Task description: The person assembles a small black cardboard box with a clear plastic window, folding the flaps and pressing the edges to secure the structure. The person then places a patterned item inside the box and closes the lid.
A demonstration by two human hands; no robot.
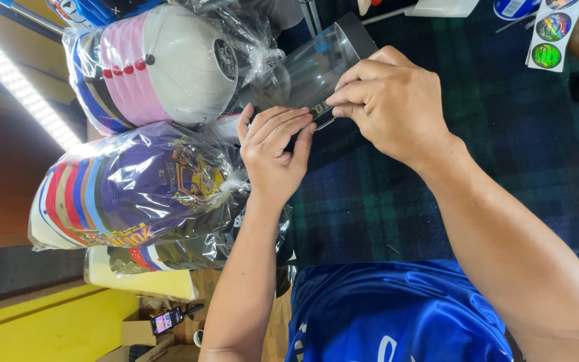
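Both hands meet in the middle, over the dark plaid cloth (397, 208). The left hand (275, 151) and the right hand (390, 100) pinch the near end of a clear plastic box (309, 67) — fingers tight on it. Left of them lie bagged stacks of caps (142, 181).

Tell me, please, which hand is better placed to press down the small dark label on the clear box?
Probably the right hand: its fingertips already pinch the label, while the left hand steadies the clear box.
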